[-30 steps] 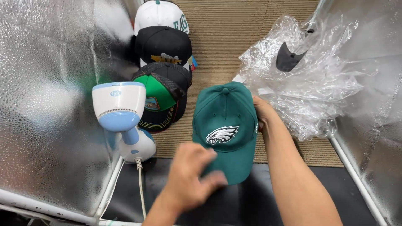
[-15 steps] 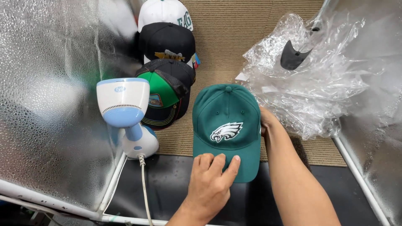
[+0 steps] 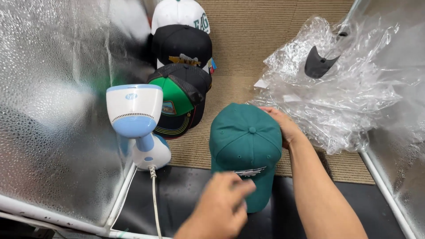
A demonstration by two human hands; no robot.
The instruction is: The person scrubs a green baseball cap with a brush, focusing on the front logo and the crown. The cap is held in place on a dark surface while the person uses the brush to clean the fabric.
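Note:
A dark green baseball cap (image 3: 245, 141) with a white bird emblem lies on the tan mat, its brim toward me. My right hand (image 3: 283, 126) rests against the cap's right side and back, fingers curved on the crown. My left hand (image 3: 223, 203) hovers over the front of the cap and its brim, fingers bent, blurred by motion; whether it touches the brim is unclear.
A white and blue handheld steamer (image 3: 135, 117) with a cord stands to the left. Three caps (image 3: 183, 95) lie in a row behind it. Crumpled clear plastic (image 3: 336, 84) with a dark visor piece lies at right. Silvery reflective walls (image 3: 53, 110) enclose both sides.
The cap has tipped so its crown faces up and the emblem sits lower. My left hand has pulled back from the brim toward me.

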